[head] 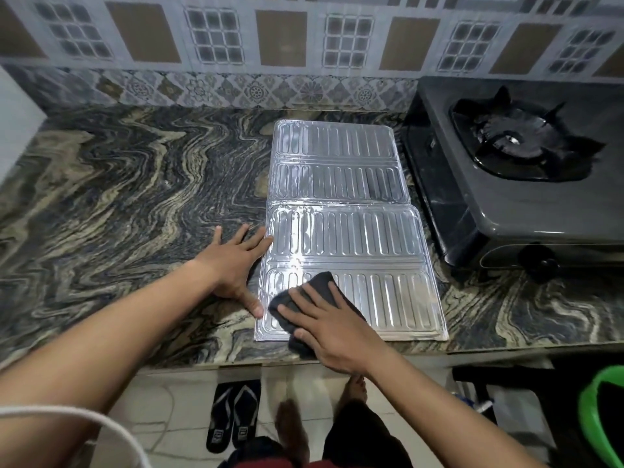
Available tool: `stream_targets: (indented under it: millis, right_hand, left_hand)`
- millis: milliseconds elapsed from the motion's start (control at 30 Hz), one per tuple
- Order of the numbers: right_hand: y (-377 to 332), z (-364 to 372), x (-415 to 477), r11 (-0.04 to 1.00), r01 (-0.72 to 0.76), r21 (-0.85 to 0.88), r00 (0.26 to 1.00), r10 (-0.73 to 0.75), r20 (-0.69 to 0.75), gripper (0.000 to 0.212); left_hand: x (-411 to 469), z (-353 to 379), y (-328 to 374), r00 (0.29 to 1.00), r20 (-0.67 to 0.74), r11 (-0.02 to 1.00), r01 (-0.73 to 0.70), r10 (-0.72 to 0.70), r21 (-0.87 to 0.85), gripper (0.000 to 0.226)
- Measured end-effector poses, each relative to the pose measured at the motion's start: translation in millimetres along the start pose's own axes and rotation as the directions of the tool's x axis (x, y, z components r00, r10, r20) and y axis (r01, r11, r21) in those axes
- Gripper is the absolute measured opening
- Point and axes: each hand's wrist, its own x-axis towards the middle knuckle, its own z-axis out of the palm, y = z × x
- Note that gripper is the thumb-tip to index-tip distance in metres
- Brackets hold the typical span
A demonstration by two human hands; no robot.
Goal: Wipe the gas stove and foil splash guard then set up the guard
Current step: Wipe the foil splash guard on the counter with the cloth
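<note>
The foil splash guard (347, 231) lies flat and unfolded on the marble counter, ribbed and shiny, just left of the gas stove (520, 170). My right hand (334, 329) presses a dark cloth (317, 292) with flat fingers onto the guard's near left corner. My left hand (236, 265) rests flat on the counter with its fingertips and thumb touching the guard's left edge. The stove is dark grey with a black burner grate (520, 140) and a knob (540, 261) on its front.
The swirled marble counter (118, 197) stretches wide to the left of the guard. A tiled wall (236, 45) rises behind. Below the counter edge are sandals (233, 417) on the floor, my bare feet, and a green tub (601, 417) at far right.
</note>
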Motion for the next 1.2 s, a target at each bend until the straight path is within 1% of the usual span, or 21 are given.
stream_targets:
  millis: [33, 100, 200, 300, 367, 467, 567, 600, 633, 667, 733, 767, 833, 933, 1033, 1100, 1200]
  right_hand:
    - [2.7, 1.7, -8.6, 1.0, -0.003, -0.004, 1.0, 0.003, -0.002, 0.052]
    - [11.0, 1.7, -23.9, 0.998, -0.063, 0.002, 0.998, 0.063, -0.012, 0.053]
    - [33.2, -1.6, -42.4, 0.969, -0.238, 0.062, 0.97, 0.24, -0.023, 0.054]
    - [63.4, -6.4, -54.6, 0.892, -0.437, 0.117, 0.89, 0.447, -0.085, 0.056]
    - [80.5, -8.1, -58.3, 0.834, -0.535, 0.135, 0.828, 0.549, -0.113, 0.059]
    - [86.9, -8.2, -52.8, 0.777, -0.615, 0.138, 0.759, 0.63, -0.165, 0.059]
    - [76.0, -8.4, -30.9, 0.678, -0.717, 0.164, 0.652, 0.734, -0.19, 0.06]
    - [69.2, -9.9, -22.7, 0.658, -0.732, 0.176, 0.632, 0.753, -0.184, 0.061]
    - [61.4, -11.1, -14.9, 0.674, -0.723, 0.155, 0.649, 0.738, -0.183, 0.061]
    - [51.9, -11.8, -7.5, 0.725, -0.68, 0.107, 0.702, 0.686, -0.19, 0.06]
    - [29.4, -10.0, 4.5, 0.859, -0.511, 0.03, 0.845, 0.508, -0.165, 0.058]
    - [17.5, -7.8, 8.6, 0.907, -0.421, 0.027, 0.897, 0.42, -0.136, 0.057]
    - [-3.7, -0.8, 9.6, 0.967, -0.253, 0.023, 0.963, 0.254, -0.095, 0.055]
    - [-17.4, 10.5, -1.0, 0.998, -0.068, -0.018, 0.997, 0.067, -0.048, 0.057]
    - [-12.0, 13.8, -13.8, 0.999, 0.002, -0.049, 0.999, -0.004, -0.034, 0.055]
    - [-3.8, 12.2, -21.9, 0.998, -0.014, -0.054, 0.999, 0.012, -0.045, 0.053]
    - [14.8, 8.6, -43.3, 0.99, -0.138, -0.025, 0.988, 0.136, -0.072, 0.059]
  left_hand:
    - [-0.3, 0.7, -0.3, 1.0, 0.0, 1.0, 0.0, 0.0, -0.003, 0.166]
    - [-1.9, 1.0, -0.9, 1.0, 0.003, 1.0, 0.003, -0.003, -0.013, 0.166]
    - [-5.1, 0.1, -2.4, 1.0, 0.012, 0.999, 0.019, -0.018, -0.038, 0.165]
    - [-6.9, -0.5, -3.0, 1.0, 0.016, 0.998, 0.026, -0.025, -0.049, 0.164]
    - [-7.1, -1.0, -2.8, 0.999, 0.016, 0.998, 0.031, -0.03, -0.057, 0.164]
    - [-6.5, -1.4, -1.8, 0.999, 0.019, 0.997, 0.041, -0.039, -0.067, 0.165]
    - [-5.7, -0.5, -1.5, 0.999, 0.016, 0.996, 0.044, -0.043, -0.072, 0.166]
    - [-5.4, -0.3, -1.7, 0.999, 0.015, 0.996, 0.043, -0.042, -0.073, 0.166]
    - [-5.2, -0.2, -1.9, 0.999, 0.015, 0.996, 0.043, -0.042, -0.076, 0.166]
    - [-5.0, 0.0, -2.1, 0.999, 0.016, 0.996, 0.043, -0.042, -0.08, 0.166]
    - [-5.4, 0.3, -2.5, 0.999, 0.017, 0.996, 0.039, -0.038, -0.086, 0.166]
    - [-5.4, 0.4, -2.7, 0.999, 0.016, 0.995, 0.038, -0.036, -0.091, 0.166]
    - [-5.6, 1.3, -2.5, 0.999, 0.009, 0.994, 0.036, -0.035, -0.1, 0.166]
    - [-6.6, 1.7, -2.9, 1.0, -0.005, 0.994, 0.03, -0.03, -0.101, 0.165]
    - [-6.7, 1.6, -2.9, 1.0, 0.001, 0.994, 0.029, -0.029, -0.104, 0.166]
    - [-7.0, -0.1, -2.5, 0.999, 0.01, 0.994, 0.036, -0.035, -0.104, 0.166]
    - [-7.7, -1.5, -1.5, 0.999, 0.017, 0.994, 0.039, -0.037, -0.106, 0.166]
